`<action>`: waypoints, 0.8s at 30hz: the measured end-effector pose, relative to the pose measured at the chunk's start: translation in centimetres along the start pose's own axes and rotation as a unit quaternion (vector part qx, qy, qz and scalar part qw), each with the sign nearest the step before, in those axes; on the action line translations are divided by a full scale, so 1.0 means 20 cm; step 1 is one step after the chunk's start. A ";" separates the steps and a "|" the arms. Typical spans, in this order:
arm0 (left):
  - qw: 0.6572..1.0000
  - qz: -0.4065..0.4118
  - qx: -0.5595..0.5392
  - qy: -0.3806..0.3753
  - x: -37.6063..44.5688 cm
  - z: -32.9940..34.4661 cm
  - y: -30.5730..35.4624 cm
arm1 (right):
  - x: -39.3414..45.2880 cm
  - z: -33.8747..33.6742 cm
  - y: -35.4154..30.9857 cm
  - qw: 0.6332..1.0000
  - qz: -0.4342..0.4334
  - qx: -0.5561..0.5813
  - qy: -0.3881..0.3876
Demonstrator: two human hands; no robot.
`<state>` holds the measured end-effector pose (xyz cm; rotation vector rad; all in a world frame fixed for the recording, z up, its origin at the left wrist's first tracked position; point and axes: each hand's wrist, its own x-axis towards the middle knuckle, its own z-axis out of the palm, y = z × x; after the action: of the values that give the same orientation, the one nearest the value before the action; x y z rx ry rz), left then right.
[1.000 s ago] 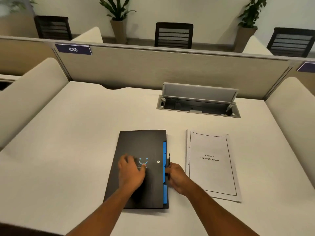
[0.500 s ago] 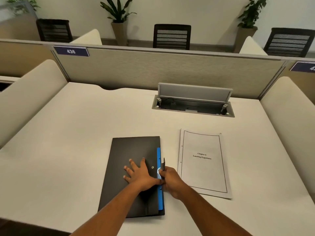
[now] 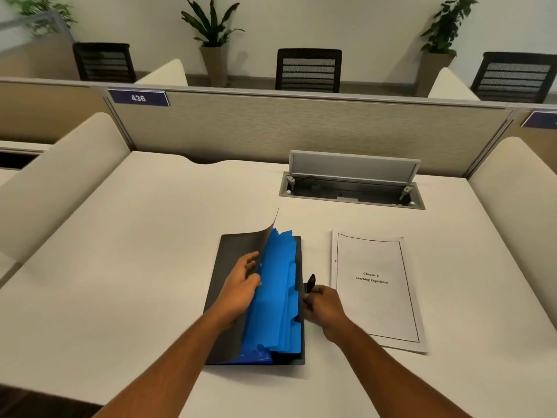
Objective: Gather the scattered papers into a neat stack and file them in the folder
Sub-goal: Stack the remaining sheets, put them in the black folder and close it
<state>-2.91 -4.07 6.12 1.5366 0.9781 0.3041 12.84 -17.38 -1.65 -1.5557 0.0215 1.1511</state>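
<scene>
Opening step: left hand [image 3: 241, 285] grips the folder [image 3: 232, 327] cover, lifted off blue dividers [image 3: 277, 294]. Right hand [image 3: 324, 309] pinches the black strap [image 3: 310, 282]. Papers [image 3: 376, 288] lie stacked just beside, right. Next, likely: pick a divider pocket, slide papers in.

Your head cam looks forward and down over the desk [image 3: 126, 267], close above it, facing the partition [image 3: 301, 128].

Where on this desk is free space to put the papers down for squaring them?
Bare desk lies left of the folder, and behind it toward the cable box. The gap between folder and paper stack is crowded by the right hand.
</scene>
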 end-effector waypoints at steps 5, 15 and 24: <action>0.991 0.093 0.092 -0.015 0.00 0.01 -0.01 | 0.00 0.00 -0.07 0.995 -0.060 -0.037 0.070; 0.977 0.057 0.206 -0.015 0.05 0.18 -0.13 | -0.03 -0.40 -0.16 0.816 -0.184 -0.358 0.415; 0.938 -0.007 0.342 -0.061 0.10 0.40 -0.20 | -0.04 -0.71 -0.16 0.807 0.053 -0.422 0.410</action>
<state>2.09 -8.43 -0.10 2.1440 1.0507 -0.1701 23.33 -27.55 -0.54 -2.7993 0.1967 0.4541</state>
